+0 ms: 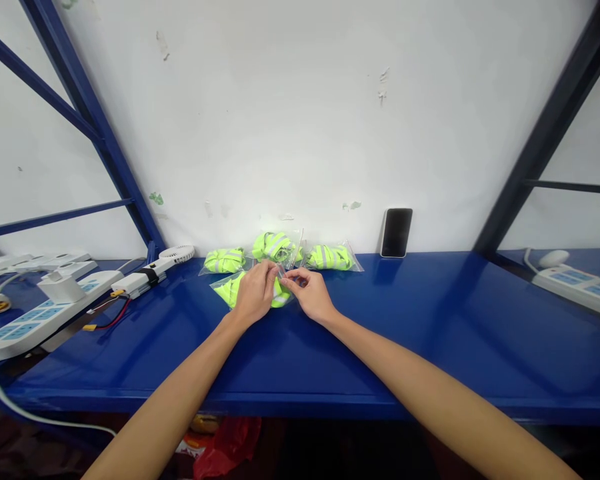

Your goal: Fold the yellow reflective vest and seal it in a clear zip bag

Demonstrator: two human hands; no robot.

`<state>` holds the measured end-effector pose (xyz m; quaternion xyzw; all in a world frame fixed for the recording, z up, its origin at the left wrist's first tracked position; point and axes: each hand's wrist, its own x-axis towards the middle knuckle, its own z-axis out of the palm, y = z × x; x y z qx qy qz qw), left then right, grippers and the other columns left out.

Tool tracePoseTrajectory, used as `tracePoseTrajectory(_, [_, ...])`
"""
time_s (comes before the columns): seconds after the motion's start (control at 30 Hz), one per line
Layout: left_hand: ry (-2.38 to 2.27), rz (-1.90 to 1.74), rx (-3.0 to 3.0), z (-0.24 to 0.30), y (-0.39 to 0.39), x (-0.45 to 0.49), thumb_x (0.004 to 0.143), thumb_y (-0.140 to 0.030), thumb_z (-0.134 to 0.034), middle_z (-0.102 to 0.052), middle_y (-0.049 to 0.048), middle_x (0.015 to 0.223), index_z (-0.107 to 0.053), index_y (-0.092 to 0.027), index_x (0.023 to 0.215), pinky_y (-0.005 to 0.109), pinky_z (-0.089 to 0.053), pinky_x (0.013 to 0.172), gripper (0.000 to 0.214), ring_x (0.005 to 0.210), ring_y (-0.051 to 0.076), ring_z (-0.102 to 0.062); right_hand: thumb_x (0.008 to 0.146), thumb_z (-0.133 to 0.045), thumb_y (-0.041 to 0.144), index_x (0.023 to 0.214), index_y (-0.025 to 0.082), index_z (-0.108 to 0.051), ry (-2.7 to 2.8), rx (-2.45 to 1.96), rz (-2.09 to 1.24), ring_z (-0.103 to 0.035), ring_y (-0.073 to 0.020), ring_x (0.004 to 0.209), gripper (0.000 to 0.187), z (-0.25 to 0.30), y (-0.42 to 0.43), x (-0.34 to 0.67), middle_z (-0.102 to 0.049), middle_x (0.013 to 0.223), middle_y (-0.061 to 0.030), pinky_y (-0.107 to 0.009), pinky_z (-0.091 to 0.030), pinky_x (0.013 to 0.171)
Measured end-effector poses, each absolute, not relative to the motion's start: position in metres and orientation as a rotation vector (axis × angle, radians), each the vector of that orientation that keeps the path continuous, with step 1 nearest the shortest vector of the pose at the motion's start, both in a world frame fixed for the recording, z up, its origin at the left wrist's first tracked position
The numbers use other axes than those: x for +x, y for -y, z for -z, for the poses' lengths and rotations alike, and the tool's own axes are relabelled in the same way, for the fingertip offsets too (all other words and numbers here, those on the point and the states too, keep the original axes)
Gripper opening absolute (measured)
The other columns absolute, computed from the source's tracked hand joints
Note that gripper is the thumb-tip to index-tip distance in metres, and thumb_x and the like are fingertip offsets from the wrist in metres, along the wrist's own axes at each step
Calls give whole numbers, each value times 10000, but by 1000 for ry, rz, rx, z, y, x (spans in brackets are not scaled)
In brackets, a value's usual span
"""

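Observation:
In front of me lies a clear plastic bag (229,289) with a folded neon-yellow reflective strap garment inside. My left hand (256,291) is closed on the bag's upper edge, its fingers partly covering the contents. Close beside it, my right hand (310,291) pinches the same edge between thumb and fingertips. Behind my hands rest more bags of the same kind: one at the left (225,261), a bulging bag in the middle (276,247) and one at the right (330,257).
The blue shelf (380,333) meets a white wall. A dark-screened device (397,233) leans at the back right. To the left are a small white fan (177,254), a power strip (40,320) and a red-black cable (115,318). Another power strip (585,287) lies far right.

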<state>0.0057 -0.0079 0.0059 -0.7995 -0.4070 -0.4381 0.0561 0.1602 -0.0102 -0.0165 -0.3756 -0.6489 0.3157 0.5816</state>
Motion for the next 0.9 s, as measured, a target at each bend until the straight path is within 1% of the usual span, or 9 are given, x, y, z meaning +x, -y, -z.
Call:
tracePoseTrajectory(0.27, [1224,1340,-2460,-6,8,6,978,-305,-346,-634,43,864,-510,-204,910,317,-440,736,204,798,185,-596,778,-634,332,800,177,-697,1543,-865,-687,-510,-127,638,169,19,9,160,-645,784,-21,-253,-398,597])
tracePoseTrajectory(0.47, [1211,1338,-2471,-5,9,7,973,-293,-357,-649,55,896,-525,-202,925,322,-450,750,197,824,189,-606,796,-611,316,784,179,-667,1562,-877,-634,-497,-124,634,148,16,14,159,-593,776,-15,-251,-397,595])
tracePoseTrajectory(0.6, [1202,1326,-2460,-5,10,7,967,-281,-368,-638,50,867,-526,-198,912,318,-442,739,187,802,186,-593,816,-591,298,787,189,-651,1579,-854,-591,-496,-129,670,127,13,18,159,-566,779,-6,-251,-394,615])
tracePoseTrajectory(0.77, [1140,1258,-2469,-4,10,7,962,-283,-370,-604,41,807,-527,-199,879,304,-424,714,197,758,181,-563,841,-575,319,837,195,-653,1613,-823,-575,-511,-146,729,147,9,21,159,-602,801,-7,-260,-394,657])
tracePoseTrajectory(0.9, [1105,1238,-2485,-3,10,7,961,-289,-371,-607,40,804,-548,-205,880,302,-418,717,211,760,179,-553,853,-562,319,829,198,-661,1645,-843,-530,-528,-164,773,159,7,20,161,-636,824,-20,-266,-396,664])
